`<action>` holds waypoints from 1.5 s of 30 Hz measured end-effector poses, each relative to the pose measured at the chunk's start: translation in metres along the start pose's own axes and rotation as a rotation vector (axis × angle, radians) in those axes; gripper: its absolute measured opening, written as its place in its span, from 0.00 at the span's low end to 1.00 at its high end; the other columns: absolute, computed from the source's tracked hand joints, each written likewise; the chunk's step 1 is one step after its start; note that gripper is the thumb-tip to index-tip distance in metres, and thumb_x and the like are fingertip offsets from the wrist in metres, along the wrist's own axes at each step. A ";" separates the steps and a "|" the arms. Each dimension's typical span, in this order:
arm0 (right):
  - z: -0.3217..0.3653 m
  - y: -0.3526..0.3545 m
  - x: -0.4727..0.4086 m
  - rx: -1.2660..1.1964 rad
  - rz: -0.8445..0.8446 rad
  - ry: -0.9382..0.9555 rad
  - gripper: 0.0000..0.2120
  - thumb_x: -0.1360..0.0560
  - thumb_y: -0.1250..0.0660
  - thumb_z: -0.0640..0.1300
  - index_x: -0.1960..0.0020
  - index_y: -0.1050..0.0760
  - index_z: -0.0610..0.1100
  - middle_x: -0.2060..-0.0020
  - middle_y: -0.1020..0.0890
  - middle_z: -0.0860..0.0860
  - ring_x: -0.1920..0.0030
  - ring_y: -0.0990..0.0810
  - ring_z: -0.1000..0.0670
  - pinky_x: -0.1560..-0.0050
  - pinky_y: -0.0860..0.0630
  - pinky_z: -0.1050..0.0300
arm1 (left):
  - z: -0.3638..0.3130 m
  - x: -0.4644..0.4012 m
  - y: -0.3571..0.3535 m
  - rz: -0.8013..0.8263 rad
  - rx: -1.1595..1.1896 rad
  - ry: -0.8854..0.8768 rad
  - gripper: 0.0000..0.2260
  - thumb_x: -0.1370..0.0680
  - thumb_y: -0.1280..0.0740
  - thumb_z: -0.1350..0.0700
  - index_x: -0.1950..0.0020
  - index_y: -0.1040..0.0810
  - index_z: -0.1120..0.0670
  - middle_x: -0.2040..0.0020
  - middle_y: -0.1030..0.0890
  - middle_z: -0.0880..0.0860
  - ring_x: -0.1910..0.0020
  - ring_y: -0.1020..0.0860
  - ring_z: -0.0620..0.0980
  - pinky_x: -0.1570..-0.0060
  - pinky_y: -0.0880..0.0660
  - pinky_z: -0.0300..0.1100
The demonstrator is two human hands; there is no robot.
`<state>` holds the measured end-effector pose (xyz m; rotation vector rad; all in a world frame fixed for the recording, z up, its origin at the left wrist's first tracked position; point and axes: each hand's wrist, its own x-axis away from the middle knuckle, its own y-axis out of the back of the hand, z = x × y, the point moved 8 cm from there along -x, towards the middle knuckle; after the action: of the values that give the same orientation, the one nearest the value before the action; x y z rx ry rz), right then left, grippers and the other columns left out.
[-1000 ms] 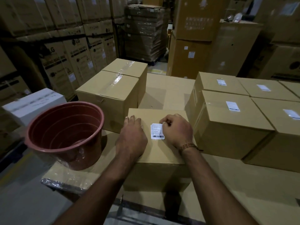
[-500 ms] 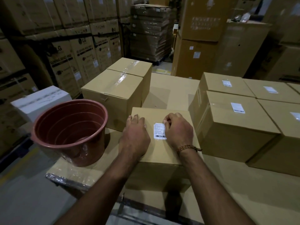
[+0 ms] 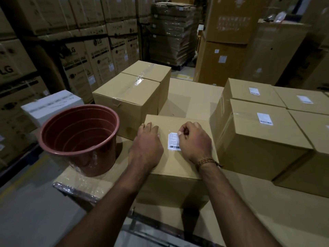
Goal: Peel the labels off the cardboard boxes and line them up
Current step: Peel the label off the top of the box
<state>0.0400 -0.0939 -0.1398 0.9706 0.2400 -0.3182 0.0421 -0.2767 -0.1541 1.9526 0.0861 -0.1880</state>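
Right hand point(image 3: 195, 139) with curled fingers picking at the right edge of a white barcode label point(image 3: 174, 141), left hand point(image 3: 146, 142) pressed flat beside it, both atop the nearest cardboard box point(image 3: 178, 164), terracotta pot point(image 3: 80, 138) to the left, labelled boxes point(image 3: 263, 132) just right

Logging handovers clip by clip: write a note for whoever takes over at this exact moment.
Left hand rests flat on the near box, steadying it. Right hand, fingers curled, picks at the right edge of the barcode label, which lies mostly stuck down.
Done: the two taped boxes behind show no labels on top.
Left: peel this label, then the labelled boxes at right. Red bucket stands at left. No peeled labels lined up in view.
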 end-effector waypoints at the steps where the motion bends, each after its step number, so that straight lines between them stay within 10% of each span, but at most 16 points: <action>1: 0.000 0.000 0.000 -0.003 0.003 -0.003 0.02 0.21 0.32 0.51 0.52 0.24 0.55 0.54 0.25 0.57 0.56 0.23 0.51 0.58 0.31 0.55 | 0.000 0.000 0.000 0.003 0.004 0.005 0.18 0.14 0.45 0.53 0.24 0.31 0.53 0.20 0.34 0.53 0.19 0.40 0.56 0.26 0.31 0.56; 14: -0.003 0.006 0.004 -0.207 -0.052 -0.015 0.04 0.20 0.31 0.51 0.50 0.26 0.54 0.57 0.16 0.57 0.60 0.18 0.53 0.65 0.25 0.55 | -0.004 0.006 0.005 0.031 -0.007 -0.005 0.21 0.13 0.46 0.51 0.20 0.35 0.52 0.17 0.38 0.54 0.17 0.45 0.57 0.25 0.35 0.57; 19: -0.007 0.005 0.007 -0.382 0.062 -0.041 0.15 0.25 0.22 0.47 0.43 0.24 0.56 0.62 0.16 0.55 0.65 0.20 0.56 0.59 0.18 0.47 | -0.004 0.006 0.005 0.044 -0.004 0.014 0.20 0.13 0.45 0.51 0.21 0.34 0.51 0.17 0.38 0.52 0.17 0.45 0.56 0.28 0.32 0.60; 25: -0.013 0.001 0.011 -0.512 0.198 -0.069 0.33 0.28 0.18 0.41 0.28 0.26 0.56 0.60 0.14 0.55 0.64 0.22 0.60 0.55 0.21 0.61 | -0.003 0.005 0.004 0.046 -0.010 0.009 0.20 0.13 0.45 0.52 0.20 0.35 0.51 0.17 0.39 0.53 0.17 0.46 0.56 0.26 0.34 0.58; 45: -0.010 0.005 0.019 -0.708 0.250 -0.085 0.18 0.24 0.22 0.36 0.37 0.20 0.46 0.57 0.13 0.54 0.66 0.19 0.62 0.61 0.22 0.66 | -0.003 0.007 0.006 0.020 0.043 0.033 0.21 0.13 0.45 0.51 0.20 0.33 0.51 0.17 0.37 0.52 0.17 0.43 0.54 0.22 0.35 0.56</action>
<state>0.0589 -0.0854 -0.1478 0.2791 0.1341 -0.0307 0.0500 -0.2764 -0.1488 1.9987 0.0855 -0.1453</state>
